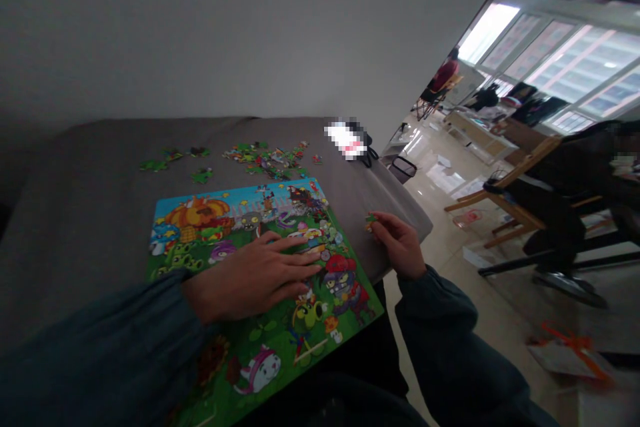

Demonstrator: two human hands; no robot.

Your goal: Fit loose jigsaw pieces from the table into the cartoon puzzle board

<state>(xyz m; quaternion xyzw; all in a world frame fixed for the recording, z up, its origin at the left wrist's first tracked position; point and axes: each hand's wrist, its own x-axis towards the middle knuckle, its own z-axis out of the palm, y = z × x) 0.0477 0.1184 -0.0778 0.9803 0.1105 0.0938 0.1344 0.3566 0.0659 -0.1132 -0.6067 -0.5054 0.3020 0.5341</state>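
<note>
A colourful cartoon puzzle board (280,197), mostly green with a blue strip at the top, lies on a grey cloth-covered table. Across its middle rests my left hand (260,273), palm down with fingers stretched towards the right side. Just off the board's right edge, my right hand (403,243) pinches a small green and orange puzzle piece (371,220) between thumb and fingertips. Beyond the board lies a heap of loose puzzle pieces (270,159). A few more green pieces (202,175) are scattered left of that heap. My left hand and forearm hide part of the picture.
Near the table's far right corner lies a blurred-out bright object (347,140) with a black strap. The grey table (100,213) meets a wall at the back. On the right, a person in dark clothes sits on a wooden chair (525,163) above a tiled floor.
</note>
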